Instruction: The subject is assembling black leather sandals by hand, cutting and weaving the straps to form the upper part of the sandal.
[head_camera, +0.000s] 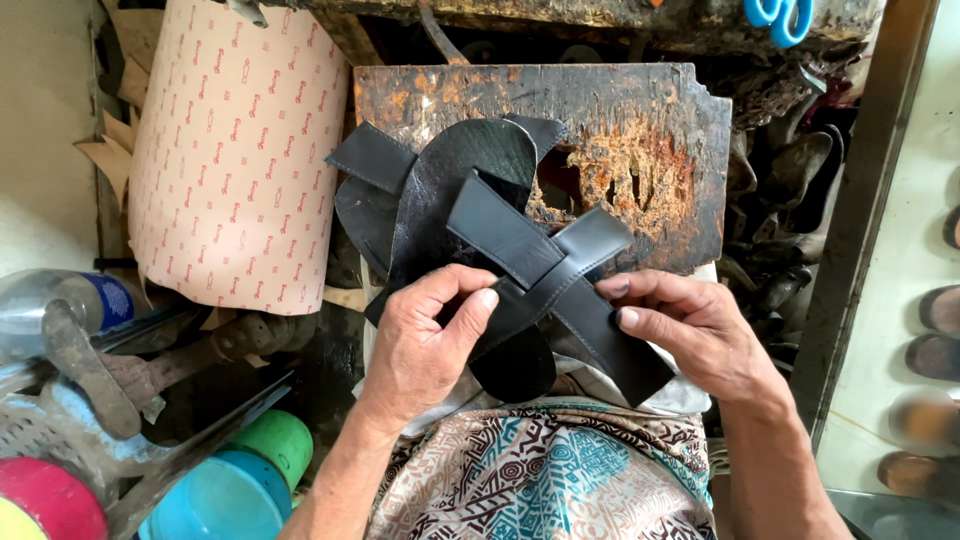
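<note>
Covering sole (440, 200) | hands (425, 340) (690, 325), straps (545, 265) | scissors (778, 18) cropped

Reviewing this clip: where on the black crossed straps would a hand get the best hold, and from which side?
Probably at the crossing of the black straps, pinched from below, the person's side. The two bands overlap there, and both the left hand and right hand already meet it from that edge, over the black sole.
</note>
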